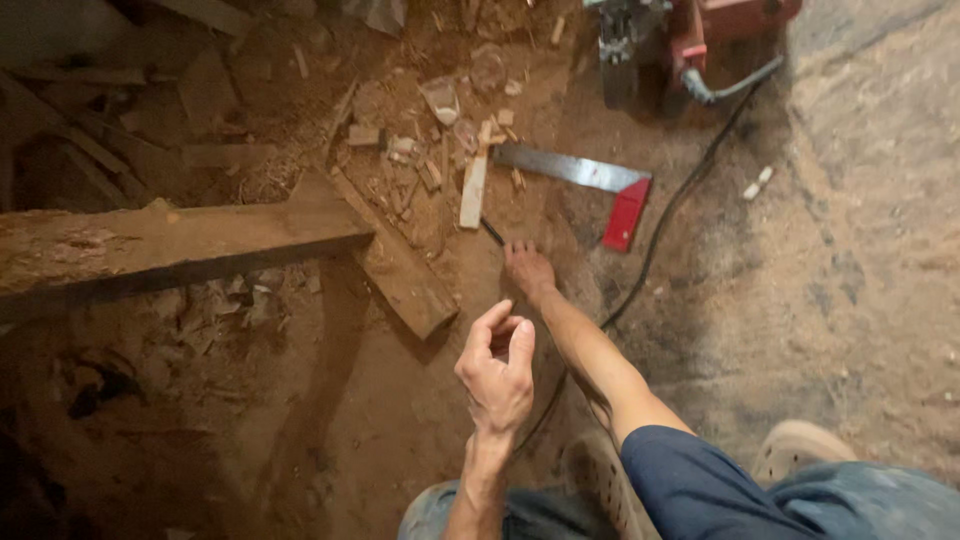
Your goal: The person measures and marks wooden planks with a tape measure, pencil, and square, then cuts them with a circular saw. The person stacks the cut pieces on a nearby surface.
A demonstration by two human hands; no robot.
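**Reaching for a pencil on the sawdust floor**

The right hand [527, 266] stretches down to the dirt floor [850, 250], fingers spread and pressed low over a thin dark pencil [492, 231]. Only a short dark stretch of the pencil shows beyond the fingertips; the rest lies under the hand, so whether the fingers have closed on it cannot be told. The left hand [497, 375] hovers nearer the body, empty, fingers loosely curled with thumb and forefinger apart.

Just past the pencil lies a carpenter's square [585, 180], its steel blade grey, its handle red. A pale wood offcut [473, 190] rests beside it among chips. A rough plank [170, 245] crosses a shorter board [395, 265] at left. A red power tool [690, 30] is cut off by the top edge, its black cable [660, 225] trailing down. The left side is too dark to read.
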